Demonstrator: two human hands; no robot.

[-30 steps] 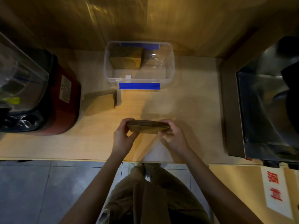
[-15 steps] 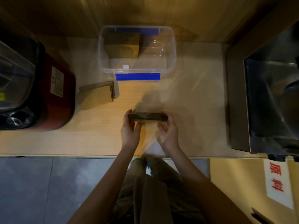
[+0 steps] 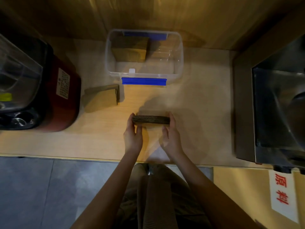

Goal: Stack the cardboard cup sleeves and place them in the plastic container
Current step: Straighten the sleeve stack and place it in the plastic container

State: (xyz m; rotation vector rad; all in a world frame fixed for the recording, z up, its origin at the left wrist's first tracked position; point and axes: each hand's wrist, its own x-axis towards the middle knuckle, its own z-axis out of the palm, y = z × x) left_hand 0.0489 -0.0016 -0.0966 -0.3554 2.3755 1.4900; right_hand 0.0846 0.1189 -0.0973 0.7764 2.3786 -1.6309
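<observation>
Head view: left hand (image 3: 133, 135) and right hand (image 3: 171, 137), fingers curled, clasp opposite ends of the sleeve stack (image 3: 151, 120).

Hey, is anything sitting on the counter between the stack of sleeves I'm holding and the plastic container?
Nothing visible. The counter between the held stack and the container is bare. The loose sleeve pile lies off to the left. The container's right half looks free.

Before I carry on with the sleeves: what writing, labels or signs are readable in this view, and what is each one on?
"原料", red characters on the white sign at lower right, on the yellow surface.
White label on the red appliance: printed text, too small and blurred to read.
Yellow tag on the appliance's clear part: unreadable.
Plastic container, its blue clips and the cardboard sleeves: no text visible.
</observation>
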